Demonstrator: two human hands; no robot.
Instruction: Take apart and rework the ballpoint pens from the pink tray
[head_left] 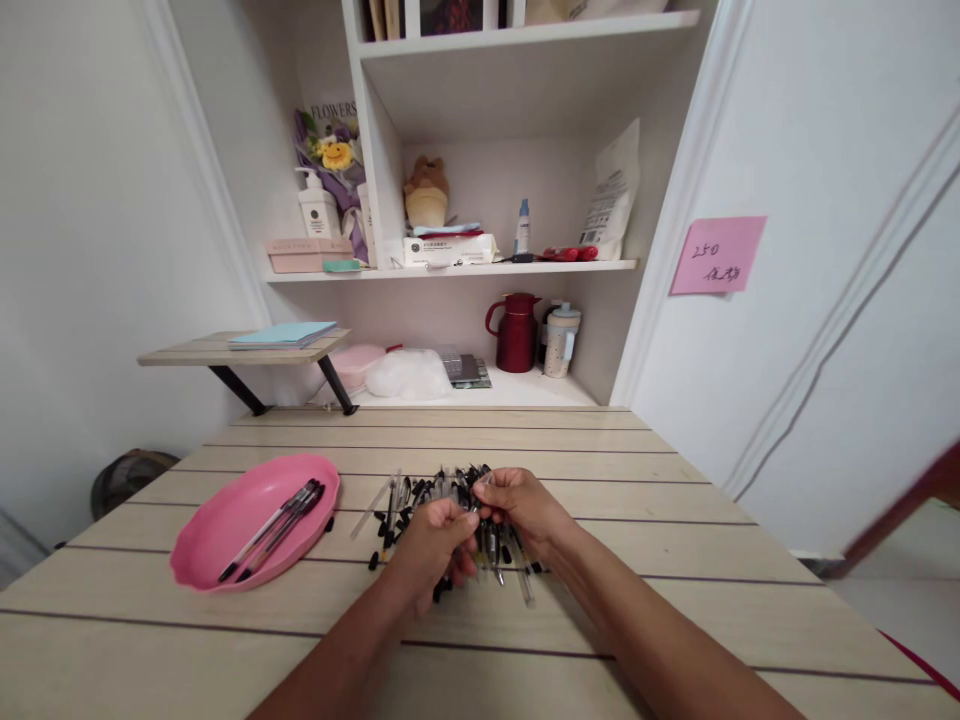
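Both my hands meet above a loose pile of pen parts (397, 505) on the table. Fingers and thumb of my right hand (525, 508) pinch a small clear pen part (486, 480). Close against it, my left hand (435, 545) is closed, its thumb and forefinger at the lower end of the same piece; the fingers partly cover it. Black caps, clear barrels and dark refills lie jumbled around and beneath the hands. To the left, a pink scalloped tray (191, 540) holds a few pens (274, 530) lying side by side.
A small raised stand (187, 350) with blue paper (285, 334) is at the back left. Behind the slatted table (675, 620), shelves hold a red jug (516, 335), a pale cup (561, 345), a plastic bag (409, 375) and a wipes pack (450, 249).
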